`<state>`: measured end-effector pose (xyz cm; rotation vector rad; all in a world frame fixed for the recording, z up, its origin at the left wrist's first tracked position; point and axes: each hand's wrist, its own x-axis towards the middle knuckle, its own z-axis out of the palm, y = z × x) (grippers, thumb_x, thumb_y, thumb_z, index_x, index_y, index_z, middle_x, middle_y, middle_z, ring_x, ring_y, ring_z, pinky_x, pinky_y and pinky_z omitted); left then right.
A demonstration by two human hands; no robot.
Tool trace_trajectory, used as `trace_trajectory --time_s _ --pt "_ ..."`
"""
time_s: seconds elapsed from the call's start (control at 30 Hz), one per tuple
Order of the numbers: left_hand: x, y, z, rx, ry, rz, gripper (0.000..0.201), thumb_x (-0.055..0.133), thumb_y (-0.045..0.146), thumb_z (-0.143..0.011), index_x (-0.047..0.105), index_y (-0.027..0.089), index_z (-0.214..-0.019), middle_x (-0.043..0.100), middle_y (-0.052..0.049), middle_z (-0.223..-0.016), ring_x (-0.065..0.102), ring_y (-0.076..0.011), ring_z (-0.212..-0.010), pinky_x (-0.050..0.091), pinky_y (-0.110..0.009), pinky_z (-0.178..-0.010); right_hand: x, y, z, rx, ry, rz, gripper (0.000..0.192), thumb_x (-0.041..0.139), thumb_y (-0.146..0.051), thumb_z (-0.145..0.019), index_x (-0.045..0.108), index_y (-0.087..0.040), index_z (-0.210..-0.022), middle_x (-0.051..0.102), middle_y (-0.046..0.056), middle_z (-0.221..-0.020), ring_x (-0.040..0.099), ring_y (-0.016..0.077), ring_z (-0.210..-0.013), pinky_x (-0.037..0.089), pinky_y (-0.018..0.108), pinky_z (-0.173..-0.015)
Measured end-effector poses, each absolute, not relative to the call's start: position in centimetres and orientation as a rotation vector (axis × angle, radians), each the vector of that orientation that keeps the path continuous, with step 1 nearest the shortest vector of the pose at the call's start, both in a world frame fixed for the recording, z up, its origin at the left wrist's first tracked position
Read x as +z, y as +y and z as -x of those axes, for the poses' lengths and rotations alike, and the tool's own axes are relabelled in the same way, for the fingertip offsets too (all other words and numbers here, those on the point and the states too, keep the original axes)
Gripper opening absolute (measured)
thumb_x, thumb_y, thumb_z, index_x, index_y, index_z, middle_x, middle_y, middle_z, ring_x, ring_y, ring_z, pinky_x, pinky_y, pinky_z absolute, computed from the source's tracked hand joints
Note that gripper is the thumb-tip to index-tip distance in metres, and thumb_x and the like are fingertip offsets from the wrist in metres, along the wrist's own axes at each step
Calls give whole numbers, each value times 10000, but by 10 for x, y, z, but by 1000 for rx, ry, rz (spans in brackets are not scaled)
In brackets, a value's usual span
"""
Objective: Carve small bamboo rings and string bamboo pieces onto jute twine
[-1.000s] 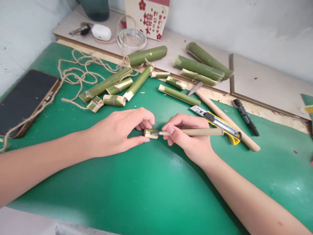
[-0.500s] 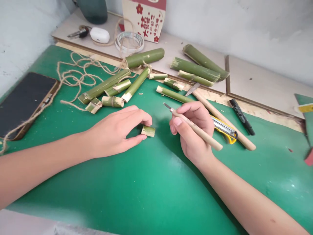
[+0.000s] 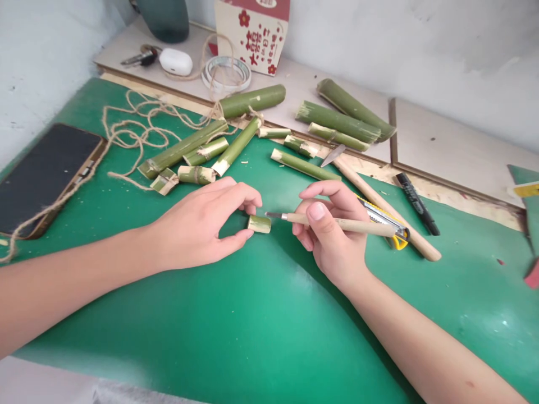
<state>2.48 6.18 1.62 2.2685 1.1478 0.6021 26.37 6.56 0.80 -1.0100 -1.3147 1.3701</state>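
The bamboo stub (image 3: pixel 259 224) is pinched by left fingers (image 3: pixel 248 233), the knife (image 3: pixel 337 223) clamped in the right hand (image 3: pixel 332 235); a slipped blade could nick those fingers.

bamboo stub (image 3: pixel 259 224) on mat (image 3: pixel 236 331) | phone (image 3: pixel 42 174) far left | marker (image 3: pixel 416 203) right

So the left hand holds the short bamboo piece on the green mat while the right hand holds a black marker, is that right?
Not quite: the right hand holds a wooden-handled carving knife, as the head view shows. The black marker lies untouched farther right. The left hand does hold the bamboo piece on the green mat.
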Motion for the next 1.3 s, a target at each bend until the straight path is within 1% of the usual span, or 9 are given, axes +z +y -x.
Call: trace_trajectory --time_s 0.2,0.3,0.4,0.63,0.73,0.87,0.93,1.03,1.3 --pt "13 61 -24 603 1156 -2240 286 692 244 -910 565 236 -1166 696 -24 -1051 663 -223 -1006 549 -355 -912 10 66 -264 1399 -1392 1014 268 770 -429 -918 681 -212 -788 627 -29 -592 475 73 -422 350 225 -389" --pt "13 61 -23 599 1149 -2224 312 714 249 -910 565 241 -1184 700 -22 -1065 666 -221 -1017 550 -343 -909 12 67 -265 1394 -1472 1021 216 778 -376 -902 722 -203 -787 641 -18 -609 487 81 -456 365 234 -426" --pt "13 61 -22 596 1140 -2220 327 723 235 -901 571 247 -1191 699 -22 -1065 671 -219 -1007 549 -333 -897 15 68 -264 1378 -1566 1065 192 774 -342 -884 745 -191 -770 640 -13 -599 458 80 -470 338 235 -440" --pt "10 61 -22 627 1103 -2265 361 731 210 -900 557 240 -1215 714 -19 -1059 680 -206 -991 538 -325 -892 16 70 -262 1334 -1560 1136 295 790 -420 -868 759 -187 -691 592 -18 -526 428 80 -467 310 237 -434" --pt "10 61 -22 621 1094 -2266 376 737 227 -904 552 241 -1231 727 -22 -1052 687 -213 -991 539 -335 -892 16 69 -263 1378 -1519 1151 307 786 -434 -885 754 -192 -698 615 -17 -534 461 81 -419 343 238 -399" --pt "10 61 -22 613 1096 -2255 373 736 231 -897 565 248 -1228 736 -23 -1035 695 -223 -984 545 -346 -883 17 67 -262 1490 -1504 1161 283 781 -453 -894 770 -200 -768 702 6 -620 605 115 -457 488 242 -433" --pt "10 61 -22 610 1096 -2256 374 727 219 -898 568 249 -1235 735 -25 -1041 696 -222 -995 546 -344 -888 17 67 -262 1521 -1501 1146 258 786 -442 -893 776 -200 -804 721 8 -645 635 119 -477 526 238 -454" --pt "10 61 -21 612 1091 -2261 373 718 211 -901 570 249 -1241 731 -28 -1048 699 -223 -1007 546 -346 -902 18 68 -262 1546 -1494 1126 227 787 -411 -898 779 -195 -830 720 2 -640 634 110 -467 521 221 -442" --pt "9 61 -21 620 1080 -2269 375 718 202 -898 567 253 -1238 721 -22 -1043 700 -218 -1001 546 -340 -892 17 69 -263 1501 -1568 1135 288 780 -426 -906 770 -177 -763 707 7 -596 613 106 -442 485 219 -425"
